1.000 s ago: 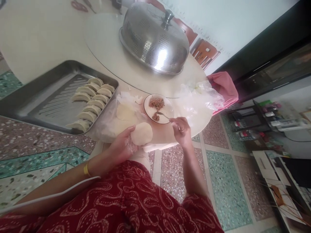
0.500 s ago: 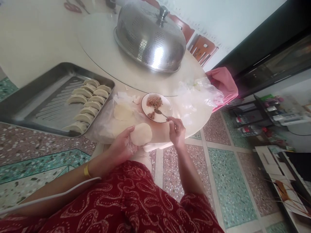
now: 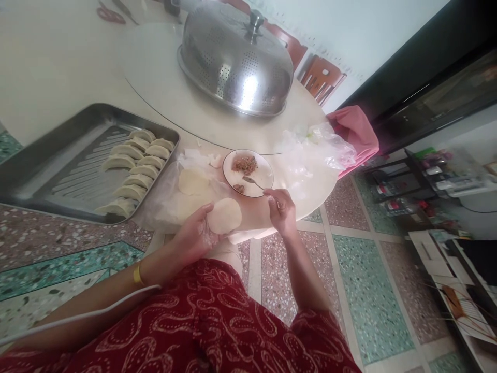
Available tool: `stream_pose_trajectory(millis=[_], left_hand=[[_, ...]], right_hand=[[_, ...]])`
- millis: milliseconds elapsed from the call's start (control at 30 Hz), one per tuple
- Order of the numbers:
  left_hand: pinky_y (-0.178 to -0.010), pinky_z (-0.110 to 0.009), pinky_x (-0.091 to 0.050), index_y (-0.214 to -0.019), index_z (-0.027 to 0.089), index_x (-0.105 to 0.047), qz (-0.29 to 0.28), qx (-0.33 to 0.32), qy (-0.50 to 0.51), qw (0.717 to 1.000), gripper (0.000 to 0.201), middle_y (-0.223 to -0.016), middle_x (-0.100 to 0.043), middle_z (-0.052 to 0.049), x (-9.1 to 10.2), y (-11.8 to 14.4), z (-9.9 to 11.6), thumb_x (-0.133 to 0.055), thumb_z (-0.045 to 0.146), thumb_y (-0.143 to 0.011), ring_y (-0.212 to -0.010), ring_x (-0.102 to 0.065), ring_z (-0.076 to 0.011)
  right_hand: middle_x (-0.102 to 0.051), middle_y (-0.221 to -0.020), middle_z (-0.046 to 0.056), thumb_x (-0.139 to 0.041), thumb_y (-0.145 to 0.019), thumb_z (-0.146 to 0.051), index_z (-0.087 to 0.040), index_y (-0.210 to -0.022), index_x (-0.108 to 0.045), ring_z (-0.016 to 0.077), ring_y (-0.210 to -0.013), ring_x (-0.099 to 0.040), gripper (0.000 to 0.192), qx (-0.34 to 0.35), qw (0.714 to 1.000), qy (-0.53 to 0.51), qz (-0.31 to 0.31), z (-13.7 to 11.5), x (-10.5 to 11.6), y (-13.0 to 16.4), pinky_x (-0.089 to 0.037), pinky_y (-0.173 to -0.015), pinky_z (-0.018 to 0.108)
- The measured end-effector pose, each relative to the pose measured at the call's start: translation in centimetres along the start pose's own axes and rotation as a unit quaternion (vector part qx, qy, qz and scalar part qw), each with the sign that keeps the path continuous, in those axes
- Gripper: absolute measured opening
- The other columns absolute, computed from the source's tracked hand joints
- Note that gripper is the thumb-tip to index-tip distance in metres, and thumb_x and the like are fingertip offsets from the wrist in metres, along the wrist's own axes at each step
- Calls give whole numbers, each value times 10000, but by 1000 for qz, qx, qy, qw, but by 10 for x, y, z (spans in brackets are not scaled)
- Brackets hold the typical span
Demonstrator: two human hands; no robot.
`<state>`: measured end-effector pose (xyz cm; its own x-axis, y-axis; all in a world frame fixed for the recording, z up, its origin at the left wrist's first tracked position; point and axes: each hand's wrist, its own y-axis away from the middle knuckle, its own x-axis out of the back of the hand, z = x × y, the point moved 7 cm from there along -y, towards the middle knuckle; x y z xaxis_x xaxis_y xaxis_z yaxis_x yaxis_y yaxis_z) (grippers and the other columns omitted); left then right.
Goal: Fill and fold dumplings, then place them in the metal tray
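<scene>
My left hand (image 3: 194, 235) lies palm up at the near edge of the round cream table (image 3: 77, 67), its fingers spread and cupped under a flat round white dough wrapper (image 3: 224, 215) that rests across them. My right hand (image 3: 282, 210) is just beside it at the same edge, fingertips pinched together on the handle of a small metal spoon (image 3: 252, 182). The spoon's bowl lies inside a small round white plate (image 3: 264, 173), between a larger mound of brown minced filling (image 3: 244, 164) toward the plate's far side and a small dab near its near rim.

Left of the plate, a second loose round wrapper (image 3: 193, 181) lies on a sheet of clear plastic (image 3: 163, 202) spread over the table's near edge. Farther left, a rectangular ribbed steel tray (image 3: 58, 160) overhangs the table's left edge and holds two rows of folded pale dumplings (image 3: 134, 163) at its right end. A perforated steel dome cover with a knob (image 3: 235, 59) stands toward the far edge. A crumpled clear plastic bag (image 3: 318, 150) lies at the right edge, touching a pink cloth (image 3: 355, 132) beyond it.
</scene>
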<state>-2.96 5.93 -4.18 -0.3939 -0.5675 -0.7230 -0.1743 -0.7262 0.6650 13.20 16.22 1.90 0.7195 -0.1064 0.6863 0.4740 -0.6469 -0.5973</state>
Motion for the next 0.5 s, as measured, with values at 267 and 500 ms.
stream_pose_trajectory(millis=[267, 500], left_hand=[[-524, -296, -544, -1213, 88, -579, -12, 4, -5, 1000, 352, -893, -728, -145, -1, -7, -1, -341, 241, -1003, -781, -712, -249], [-696, -359, -595, -1228, 70, -567, 0, -13, 19, 1000, 357, -855, -729, -123, -9, -32, 5, -380, 271, -1000, -761, -710, -242]], right_hand=[[-759, -904, 50, -487, -980, -341, -253, -990, -695, 206, -866, -663, 226, -45, 997, -63, 7, 13, -7, 6, -559, -766, 372], [-742, -767, 51, -542, -919, -467, -192, -925, -703, 189, -760, -694, 319, -290, 929, -215, 86, 39, -14, 35, -548, -683, 333]])
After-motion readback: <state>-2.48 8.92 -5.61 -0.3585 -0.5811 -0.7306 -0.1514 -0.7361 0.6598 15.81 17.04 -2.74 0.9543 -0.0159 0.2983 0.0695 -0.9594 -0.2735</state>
